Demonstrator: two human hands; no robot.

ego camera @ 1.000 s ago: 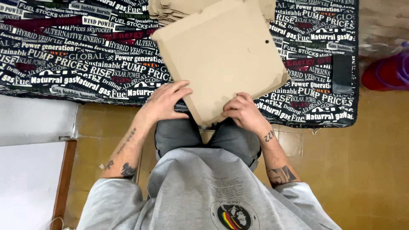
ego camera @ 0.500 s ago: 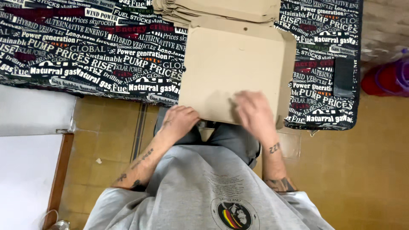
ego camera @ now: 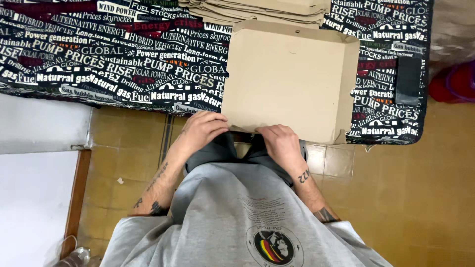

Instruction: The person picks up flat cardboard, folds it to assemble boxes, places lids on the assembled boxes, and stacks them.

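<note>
A flat brown cardboard box (ego camera: 289, 81) with raised side walls lies on the table's near edge, in front of me. My left hand (ego camera: 203, 129) grips its near left corner, fingers curled over the edge. The near edge to the right of that is held by my right hand (ego camera: 279, 142). Both hands sit just above my lap.
A stack of flat cardboard blanks (ego camera: 257, 10) lies behind the box. The table wears a black cloth (ego camera: 114, 59) printed with white lettering. A dark phone (ego camera: 408, 80) rests at the right edge. A white surface (ego camera: 34, 148) stands to my left, a red-purple object (ego camera: 457, 81) on the floor to the right.
The cardboard was tilted and turned in my hands; it now lies squared on the table with its side walls raised. My right hand slid from the panel's top down to the near edge.
</note>
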